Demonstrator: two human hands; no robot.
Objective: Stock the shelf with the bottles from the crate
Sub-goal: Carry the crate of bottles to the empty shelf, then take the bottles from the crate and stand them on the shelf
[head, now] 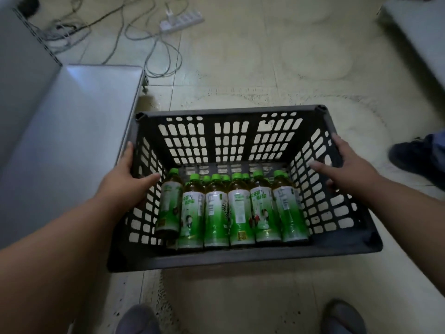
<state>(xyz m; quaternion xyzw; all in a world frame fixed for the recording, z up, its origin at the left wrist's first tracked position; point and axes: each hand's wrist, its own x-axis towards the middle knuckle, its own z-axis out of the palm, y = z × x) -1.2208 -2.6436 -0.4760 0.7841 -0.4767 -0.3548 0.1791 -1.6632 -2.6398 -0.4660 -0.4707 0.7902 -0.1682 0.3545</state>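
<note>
A dark slotted plastic crate sits low over the tiled floor in front of me. Inside it stand several green-capped tea bottles with green and white labels, packed along the near wall, the leftmost one tilted. My left hand grips the crate's left rim, thumb inside the wall and fingers outside. My right hand holds the right rim the same way, thumb pointing inward. A grey metal shelf stands to the left of the crate.
A white power strip and loose cables lie on the floor beyond the crate. Another person's dark shoe is at the right edge. My own shoes show at the bottom. Another grey surface sits top right.
</note>
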